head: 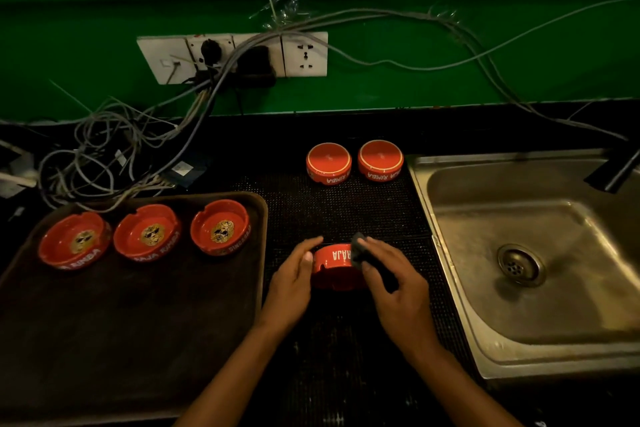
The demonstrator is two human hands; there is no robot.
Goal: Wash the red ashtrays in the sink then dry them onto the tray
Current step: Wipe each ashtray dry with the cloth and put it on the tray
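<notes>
The right hand (394,282) is pinching a small dark cloth (358,248) and pressing it against the side wall of a red ashtray (337,265), while the left hand (294,282) is steadying the opposite side, fingers curved round the rim. The ashtray is sitting between the two hands, tipped up on edge on the dotted black mat (346,211) covering the desk, lettering facing the camera.

It looks like glazed ceramic: stiff, fairly weighty for its size, probably slick if damp, and likely to chip if it slips. The thick outer wall, away from the cigarette notches, seems the safest place to hold.

Beyond the fingertips, two more ashtrays (329,163) (380,159) are waiting upside down on the mat. Out past the left hand, the brown tray (138,322) is carrying three dried ashtrays (74,240) (147,231) (221,226), open side up. Out past the right hand, the steel sink (519,253) is sitting empty. Cables (114,152) are trailing below the sockets on the far wall.
</notes>
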